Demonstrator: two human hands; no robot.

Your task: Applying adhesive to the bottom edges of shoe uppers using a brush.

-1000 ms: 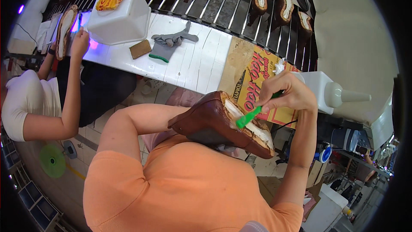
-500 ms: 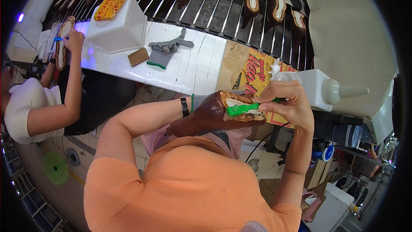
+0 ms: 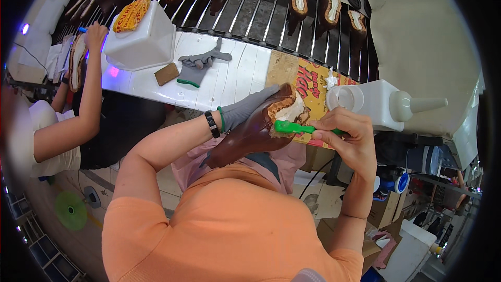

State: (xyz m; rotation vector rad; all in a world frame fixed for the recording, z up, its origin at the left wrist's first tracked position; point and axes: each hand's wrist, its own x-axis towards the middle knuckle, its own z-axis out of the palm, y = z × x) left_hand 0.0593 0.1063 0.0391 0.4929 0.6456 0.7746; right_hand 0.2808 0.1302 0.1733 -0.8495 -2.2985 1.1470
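Observation:
My left hand, in a grey knit glove, is closed round the far side of a brown boot upper. The upper is tilted with its underside up and to the right; a pale sole area shows inside a rough tan rim. My bare right hand pinches a green toothbrush-like brush by its handle. Its head lies at the near edge of the underside, where the bristles appear to touch the rim. Some of my gloved fingers are hidden behind the upper.
Several similar uppers lie on a roller rack beyond the white table. On the table are a spare grey glove, a brown block and a white container. A white nozzle bottle lies right. A co-worker works at left.
The upper has turned so that more of its underside and my gloved hand show. The brush has shifted slightly toward me along the rim. At left, the co-worker's raised hand has moved up.

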